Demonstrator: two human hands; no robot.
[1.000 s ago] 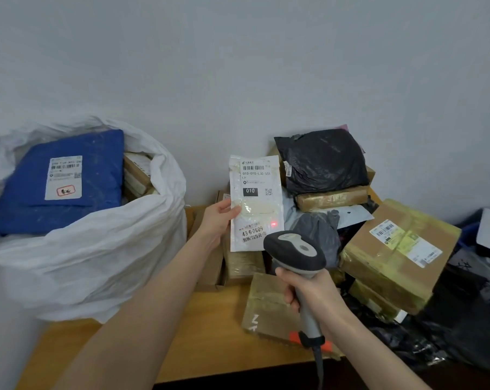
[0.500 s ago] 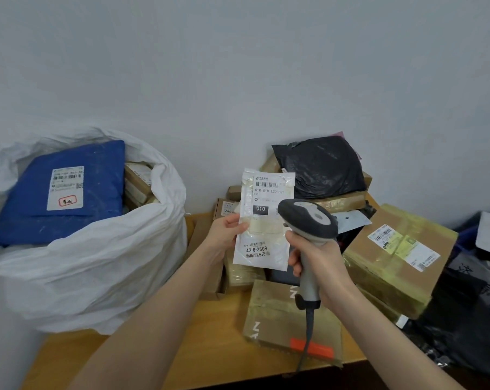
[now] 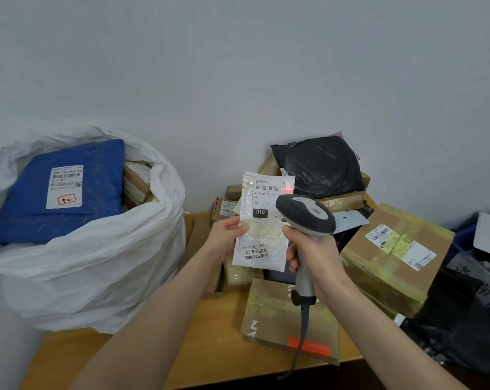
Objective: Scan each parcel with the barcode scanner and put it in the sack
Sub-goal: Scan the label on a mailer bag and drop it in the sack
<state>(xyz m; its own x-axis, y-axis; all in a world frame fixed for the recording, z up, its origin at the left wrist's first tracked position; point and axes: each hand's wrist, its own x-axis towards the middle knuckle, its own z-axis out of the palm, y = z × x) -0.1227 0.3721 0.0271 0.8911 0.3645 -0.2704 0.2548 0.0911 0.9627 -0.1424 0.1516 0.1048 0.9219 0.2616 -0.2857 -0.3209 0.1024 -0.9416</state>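
**Scanning the white mailer, sack waiting on the left**

At the far left the white sack (image 3: 91, 263) stands open on the wooden table (image 3: 210, 347), already holding a blue parcel (image 3: 60, 190) with its label facing up and some brown boxes tucked behind it. There looks to be room on top for a flat item.

Just right of the sack, the left hand (image 3: 224, 235) pinches the left edge of a thin white mailer (image 3: 262, 220), thumb in front and the other fingers behind it, holding it upright with the label toward the camera. A red scan light falls at the right end of the top barcode (image 3: 269, 188), beside rather than squarely across it.

Next comes the right hand (image 3: 314, 260), wrapped fully around the handle of the barcode scanner (image 3: 305, 215), whose head covers the mailer's right edge. Its cable hangs down over a taped box (image 3: 266, 311).

Further right lie the unsorted parcels: a black bag (image 3: 320, 164) on top of the pile and a large cardboard box (image 3: 393, 263).

The step in hand appears to be the scan itself. The next move likely calls for shifting the beam leftward across the bars, then carrying the mailer left into the sack.
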